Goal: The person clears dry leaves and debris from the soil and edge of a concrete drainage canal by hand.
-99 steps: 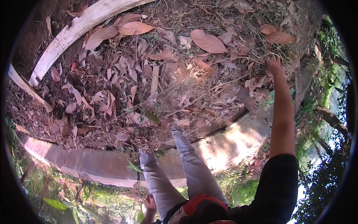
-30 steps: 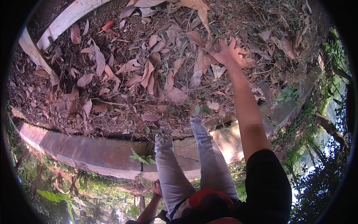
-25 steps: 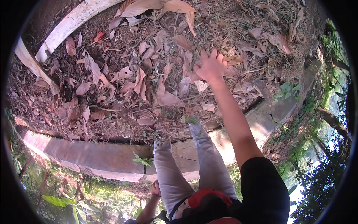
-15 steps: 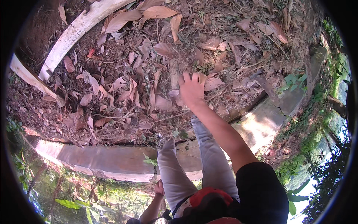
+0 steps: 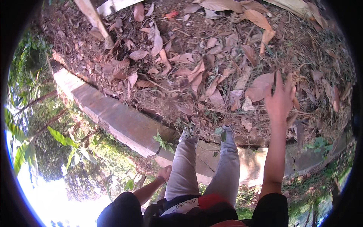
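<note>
My right hand [image 5: 280,97] reaches down over the dry leaf litter, its fingers spread apart and pointing away from me. Just left of those fingers lies a broad brown dry leaf [image 5: 260,87]; whether the fingertips touch it is hard to make out. A narrow orange-brown leaf [image 5: 267,40] rests farther off. My left hand [image 5: 165,173] is low beside my left leg, against the grey trousers [image 5: 182,166]. Its fingers are mostly hidden there.
A low concrete edging [image 5: 113,123] curves between my legs and the litter-covered ground. At the far left a pale wooden piece [image 5: 92,19] slants over the soil. A small fern [image 5: 162,142] grows at the edging, and green plants [image 5: 62,138] stand behind on the left.
The view has swung left, so the ground appears shifted right. My right hand stays near the same patch of litter, its fingers now spread wider. My left hand remains by my leg.
</note>
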The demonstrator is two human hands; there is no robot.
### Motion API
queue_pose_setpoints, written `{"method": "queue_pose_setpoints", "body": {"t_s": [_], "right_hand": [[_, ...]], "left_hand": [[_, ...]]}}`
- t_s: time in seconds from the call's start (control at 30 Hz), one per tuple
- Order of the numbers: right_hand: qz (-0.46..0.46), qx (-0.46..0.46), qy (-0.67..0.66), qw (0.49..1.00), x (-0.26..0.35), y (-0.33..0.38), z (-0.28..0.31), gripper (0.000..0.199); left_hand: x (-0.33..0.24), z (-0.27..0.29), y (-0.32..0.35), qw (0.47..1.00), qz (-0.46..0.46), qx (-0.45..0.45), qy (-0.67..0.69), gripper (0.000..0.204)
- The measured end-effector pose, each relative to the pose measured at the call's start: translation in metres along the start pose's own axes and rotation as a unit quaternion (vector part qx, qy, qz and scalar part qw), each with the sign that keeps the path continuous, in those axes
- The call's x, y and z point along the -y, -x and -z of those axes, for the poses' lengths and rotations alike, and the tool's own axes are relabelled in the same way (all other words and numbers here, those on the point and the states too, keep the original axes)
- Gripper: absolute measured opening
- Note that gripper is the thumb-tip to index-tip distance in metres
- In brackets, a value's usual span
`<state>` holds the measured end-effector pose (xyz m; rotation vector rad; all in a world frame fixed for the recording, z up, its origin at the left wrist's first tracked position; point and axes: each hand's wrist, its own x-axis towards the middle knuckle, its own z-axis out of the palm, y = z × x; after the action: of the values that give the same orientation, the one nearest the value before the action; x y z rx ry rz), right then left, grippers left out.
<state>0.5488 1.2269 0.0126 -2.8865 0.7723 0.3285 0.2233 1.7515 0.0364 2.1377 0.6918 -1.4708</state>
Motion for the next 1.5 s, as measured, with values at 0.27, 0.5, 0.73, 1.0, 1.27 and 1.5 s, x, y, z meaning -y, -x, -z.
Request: {"method": "queue_pose_setpoints", "body": {"t_s": [0.27,0.5,0.73,1.0,1.27,1.5], "right_hand": [[0.119,-0.092,-0.128,0.980,0.077,-0.110,-0.078,0.072],[-0.123,0.109,-0.035,0.986,0.203,-0.110,-0.097,0.096],[-0.041,0.190,-0.099,0.976,0.282,-0.064,-0.163,0.093],[0.052,0.161,-0.041,0.985,0.328,-0.020,-0.211,0.071],[0.046,0.150,-0.104,0.982,0.309,-0.014,-0.222,0.061],[-0.012,0.116,-0.198,0.973,0.298,-0.012,-0.224,0.056]], "left_hand": [[0.025,0.009,-0.009,0.999,0.025,0.032,0.031,0.057],[0.051,0.021,-0.012,0.988,0.041,0.051,0.137,0.055],[0.063,0.054,-0.042,0.985,0.066,0.054,0.148,0.054],[0.059,0.097,-0.065,0.979,0.050,0.070,0.184,0.048],[0.059,0.096,-0.075,0.981,0.088,0.094,0.148,0.045],[0.048,0.096,-0.087,0.988,-0.036,0.053,0.138,0.046]]}}
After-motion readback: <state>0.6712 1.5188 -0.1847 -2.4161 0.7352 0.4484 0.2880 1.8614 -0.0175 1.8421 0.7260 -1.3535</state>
